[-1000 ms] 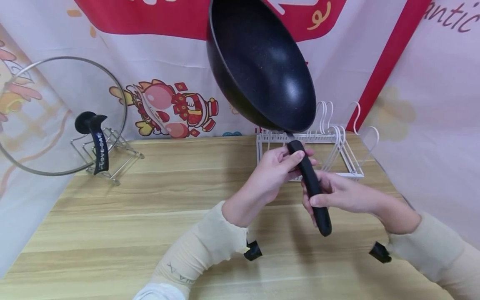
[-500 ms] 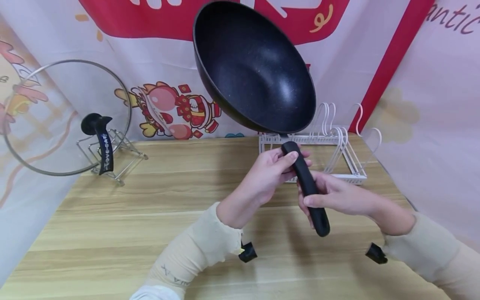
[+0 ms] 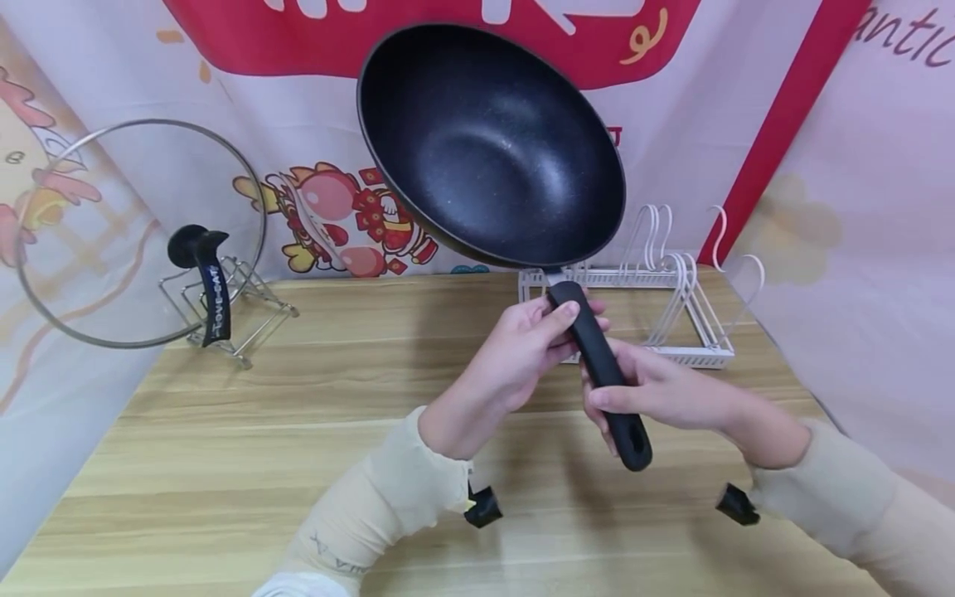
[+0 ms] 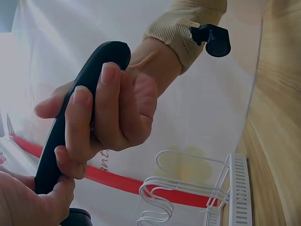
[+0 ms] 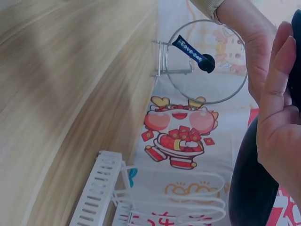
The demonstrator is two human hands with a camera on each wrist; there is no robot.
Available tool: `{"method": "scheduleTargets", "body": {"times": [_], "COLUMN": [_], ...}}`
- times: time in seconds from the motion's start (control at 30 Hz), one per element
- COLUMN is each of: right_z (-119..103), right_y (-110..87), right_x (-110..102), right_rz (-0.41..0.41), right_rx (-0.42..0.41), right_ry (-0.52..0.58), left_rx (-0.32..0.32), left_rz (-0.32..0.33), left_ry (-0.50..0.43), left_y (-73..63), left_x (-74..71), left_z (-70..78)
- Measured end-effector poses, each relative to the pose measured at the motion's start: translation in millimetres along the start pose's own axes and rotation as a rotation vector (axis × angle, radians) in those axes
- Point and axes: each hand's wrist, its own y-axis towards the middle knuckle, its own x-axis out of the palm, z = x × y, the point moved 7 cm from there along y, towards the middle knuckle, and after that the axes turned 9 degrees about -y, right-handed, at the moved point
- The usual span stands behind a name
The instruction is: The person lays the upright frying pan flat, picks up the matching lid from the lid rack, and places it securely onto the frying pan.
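Head view, folks: we see the pan point(image 3: 492, 149) held up in the air, tilted, inside facing us. Its long axis runs up and left from the fingers. Left hand point(image 3: 522, 352) grips the handle point(image 3: 599, 356) near the rim, so it's nearer; right hand point(image 3: 664, 394) wraps it lower down. Rack point(image 3: 701, 358) stands beyond, on the worktop point(image 3: 224, 448).

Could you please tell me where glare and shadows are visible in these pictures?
Head view: whitish sheen inside the pan, soft shadows on the table; left wrist view: washed-out glare at the left edge, pale streaks across the cloth at upper left; right wrist view: faint, soft-edged shadows on the table.
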Motion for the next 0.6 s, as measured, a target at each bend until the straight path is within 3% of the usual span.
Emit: {"method": "scheduleTargets", "body": {"times": [0.37,0.6], "right_z": [3,5], "right_y": [12.2,21.3], "right_x": [6,10], "right_rz": [0.044,0.069], "right_rx": [0.007,0.008], "right_ry": [-0.008,-0.008], "left_rx": [-0.029,-0.008], "left_rz": [0.014,0.019], "left_ry": [-0.023,-0.027], "left_y": [-3.7,-7.5], "left_x": [-10.0,-18.0], "left_z": [3.5,8.9]}}
